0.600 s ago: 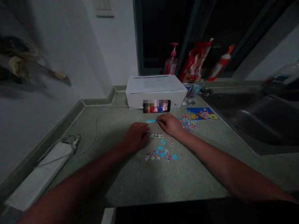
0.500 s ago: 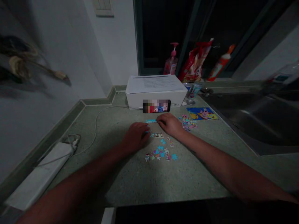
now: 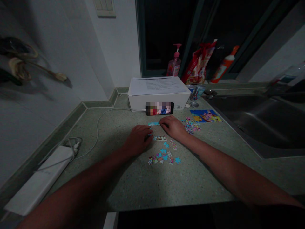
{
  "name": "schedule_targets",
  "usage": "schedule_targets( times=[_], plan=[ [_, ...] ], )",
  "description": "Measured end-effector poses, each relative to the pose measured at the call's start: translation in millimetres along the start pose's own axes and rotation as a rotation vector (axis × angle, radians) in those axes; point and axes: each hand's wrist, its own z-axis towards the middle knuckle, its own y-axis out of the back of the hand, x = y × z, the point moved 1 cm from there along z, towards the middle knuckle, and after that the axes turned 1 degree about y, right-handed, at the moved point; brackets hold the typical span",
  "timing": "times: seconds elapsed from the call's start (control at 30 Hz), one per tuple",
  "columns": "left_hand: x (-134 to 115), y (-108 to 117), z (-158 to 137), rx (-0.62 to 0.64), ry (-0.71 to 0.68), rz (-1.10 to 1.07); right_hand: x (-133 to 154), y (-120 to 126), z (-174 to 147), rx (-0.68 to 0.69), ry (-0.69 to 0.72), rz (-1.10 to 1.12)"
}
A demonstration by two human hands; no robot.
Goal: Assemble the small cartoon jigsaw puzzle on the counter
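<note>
- Head view: dim light; both hands lie on a speckled green worktop (image 3: pixel 143 187), toward its back edge.
- Left hand (image 3: pixel 138 138): palm down, fingers curled loosely onto the surface, fingertips at a small joined strip of puzzle pieces (image 3: pixel 159 138). Cannot tell whether anything is pinched under the fingers.
- Right hand (image 3: pixel 172 126): palm down, fingers pointing left, tips touching a blue puzzle piece (image 3: pixel 153 123) lying just in front of the phone. Grip on it not readable; the hand rests flat rather than clenched.
- Loose puzzle pieces (image 3: pixel 164 157): scattered cluster, mostly blue and pink, on the worktop just nearer the person than both hands.
- Second heap of pieces (image 3: pixel 191 124): immediately right of the right hand, beside the picture card.
- Picture card (image 3: pixel 206 115): colourful, flat, near the worktop's right edge where the sink (image 3: pixel 267 127) begins.
- Phone (image 3: pixel 159 108): propped on its long side against a white box (image 3: pixel 158 93) at the back edge; screen lit.
- White cable (image 3: pixel 100 122): runs from the phone's left end in a curve toward the left edge, ending by a power strip (image 3: pixel 40 181) along the wall.
- Back sill: pink pump bottle (image 3: pixel 173 65), red bag (image 3: pixel 199 65), orange-capped bottle (image 3: pixel 224 68).
</note>
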Motion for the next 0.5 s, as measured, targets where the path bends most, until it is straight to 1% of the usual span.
schedule_targets(
  times=[0.27,0.5],
  plan=[
    [1.2,-0.7,0.1,-0.011,-0.007,-0.002,-3.4,-3.3,-1.1,-0.013,0.035,0.007],
    [1.9,-0.9,0.5,-0.012,-0.006,-0.003,-2.4,-3.4,-1.1,-0.046,0.007,0.028]
  ],
)
